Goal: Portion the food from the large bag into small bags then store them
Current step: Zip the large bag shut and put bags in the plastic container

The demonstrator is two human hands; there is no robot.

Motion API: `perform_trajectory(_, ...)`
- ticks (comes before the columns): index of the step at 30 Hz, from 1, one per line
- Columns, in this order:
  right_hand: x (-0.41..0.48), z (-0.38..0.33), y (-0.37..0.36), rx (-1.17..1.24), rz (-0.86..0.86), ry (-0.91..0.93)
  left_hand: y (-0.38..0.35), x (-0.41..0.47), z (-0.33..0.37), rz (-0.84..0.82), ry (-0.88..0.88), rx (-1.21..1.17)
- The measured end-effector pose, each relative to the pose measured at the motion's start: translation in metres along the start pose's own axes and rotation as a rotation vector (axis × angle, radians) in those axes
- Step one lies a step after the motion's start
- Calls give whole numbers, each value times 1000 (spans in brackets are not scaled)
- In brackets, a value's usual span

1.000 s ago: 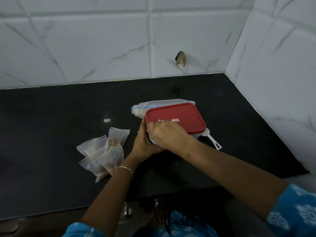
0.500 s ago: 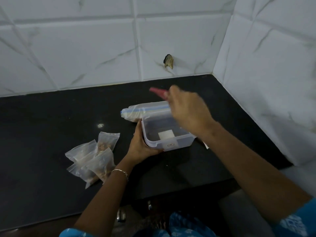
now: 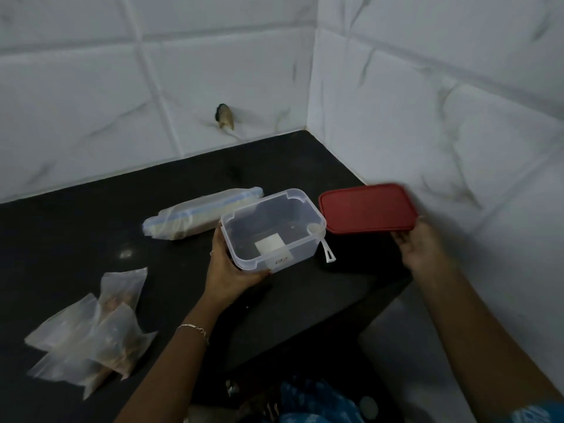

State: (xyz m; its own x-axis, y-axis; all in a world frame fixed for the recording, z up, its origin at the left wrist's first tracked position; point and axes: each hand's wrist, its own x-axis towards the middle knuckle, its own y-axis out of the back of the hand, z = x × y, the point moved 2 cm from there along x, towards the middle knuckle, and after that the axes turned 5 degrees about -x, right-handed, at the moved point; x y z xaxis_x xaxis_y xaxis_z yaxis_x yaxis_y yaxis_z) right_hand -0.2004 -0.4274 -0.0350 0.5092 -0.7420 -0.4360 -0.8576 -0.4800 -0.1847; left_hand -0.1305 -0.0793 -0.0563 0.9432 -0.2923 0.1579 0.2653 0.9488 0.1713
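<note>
Left hand point(image 3: 227, 270) grips near corner of clear container point(image 3: 273, 228), open on black tabletop point(image 3: 76, 239). Right hand point(image 3: 422, 250) holds red lid point(image 3: 367, 207) by its edge. Small filled bags point(image 3: 91, 334) lie at left; large bag point(image 3: 201, 213) behind container.

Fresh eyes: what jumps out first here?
The red lid, held by the right hand at far right, stands out against the black counter. Beside it the open clear container sits mid-counter, gripped by the left hand. The small bags lie piled at the left.

Clear plastic container point(image 3: 272, 230), glossy countertop point(image 3: 76, 227)
</note>
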Motion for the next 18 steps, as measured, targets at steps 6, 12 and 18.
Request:
perform_trajectory(6,-12,29,9,22,67,-39,-12,5,5,-45,-1,-15)
perform_trajectory(12,-14,35,11,-519,202,164,-17,5,7,-89,41,7)
perform_trajectory(18,-21,25,-9,-730,251,263,-10,5,4,-186,117,105)
